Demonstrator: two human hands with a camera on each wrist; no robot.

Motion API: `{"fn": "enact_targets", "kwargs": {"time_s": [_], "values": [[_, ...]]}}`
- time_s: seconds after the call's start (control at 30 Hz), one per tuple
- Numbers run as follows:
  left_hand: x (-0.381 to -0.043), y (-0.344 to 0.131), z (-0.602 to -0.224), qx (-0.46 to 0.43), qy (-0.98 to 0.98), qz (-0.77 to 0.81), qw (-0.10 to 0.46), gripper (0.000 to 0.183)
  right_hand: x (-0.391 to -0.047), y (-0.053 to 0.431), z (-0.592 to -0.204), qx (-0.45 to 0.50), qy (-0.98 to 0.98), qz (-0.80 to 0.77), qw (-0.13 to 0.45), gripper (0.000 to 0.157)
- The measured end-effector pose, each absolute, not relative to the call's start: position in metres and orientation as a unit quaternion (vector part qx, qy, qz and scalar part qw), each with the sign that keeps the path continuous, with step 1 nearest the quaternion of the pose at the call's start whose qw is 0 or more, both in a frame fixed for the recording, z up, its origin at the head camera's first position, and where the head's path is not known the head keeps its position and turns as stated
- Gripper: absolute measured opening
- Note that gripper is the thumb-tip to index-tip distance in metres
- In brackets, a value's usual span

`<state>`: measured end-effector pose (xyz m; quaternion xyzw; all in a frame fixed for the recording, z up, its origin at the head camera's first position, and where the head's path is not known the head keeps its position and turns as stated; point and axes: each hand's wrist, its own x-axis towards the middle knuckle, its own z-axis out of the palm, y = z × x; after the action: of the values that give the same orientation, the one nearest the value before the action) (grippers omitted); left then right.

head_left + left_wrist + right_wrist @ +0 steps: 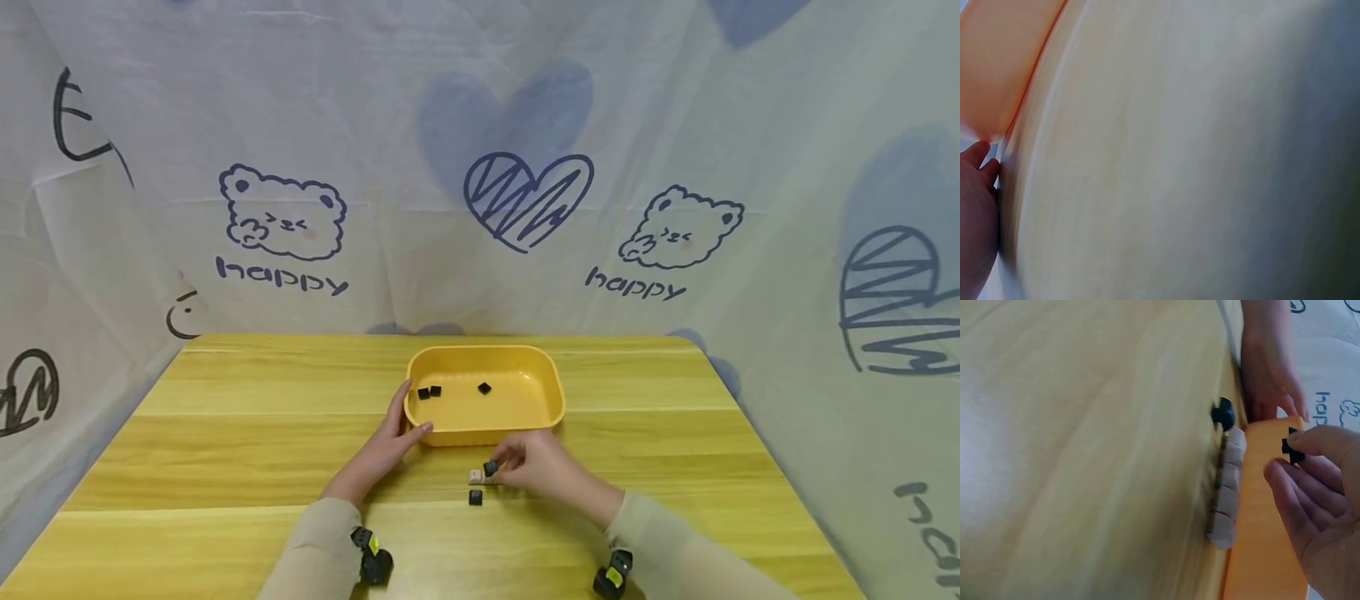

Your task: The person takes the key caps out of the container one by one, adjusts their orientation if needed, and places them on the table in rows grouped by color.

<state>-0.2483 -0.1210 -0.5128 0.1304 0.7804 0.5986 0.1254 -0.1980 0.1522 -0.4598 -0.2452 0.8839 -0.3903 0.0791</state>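
Note:
My right hand (536,462) pinches a small black keycap (491,467) between thumb and fingers, just in front of a yellow plastic tub (484,437). The right wrist view shows the held keycap (1293,445) side-on. Beneath that hand a row of several white keycaps (1227,494) stands on the table, partly covered in the head view, where one white keycap (476,476) shows. Another black keycap (476,497) sits nearer the front, at the row's end. My left hand (382,450) rests at the tub's front left corner, thumb at the front rim, fingers along the left side.
Inside the tub lie 3 black keycaps, two together at the left (429,392) and one at the middle (484,388). The wooden table (225,467) ends at a printed cloth (405,250) behind and at both sides. A black camera is strapped to each wrist.

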Motion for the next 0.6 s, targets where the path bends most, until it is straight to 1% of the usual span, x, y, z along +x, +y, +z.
{"fn": "enact_targets", "kwargs": {"time_s": [0.17, 0.4, 0.6], "values": [[-0.248, -0.121, -0.513, 0.13, 0.781, 0.598, 0.125, 0.086, -0.192, 0.15, -0.466, -0.26, 0.895, -0.358, 0.056, 0.014], [-0.247, -0.121, -0.511, 0.125, 0.78, 0.601, 0.124, 0.086, -0.187, 0.148, -0.472, -0.255, 0.907, -0.328, 0.073, 0.015], [-0.247, -0.122, -0.511, 0.118, 0.781, 0.6, 0.129, 0.086, -0.185, 0.147, -0.479, -0.262, 0.915, -0.299, 0.065, 0.017]]}}
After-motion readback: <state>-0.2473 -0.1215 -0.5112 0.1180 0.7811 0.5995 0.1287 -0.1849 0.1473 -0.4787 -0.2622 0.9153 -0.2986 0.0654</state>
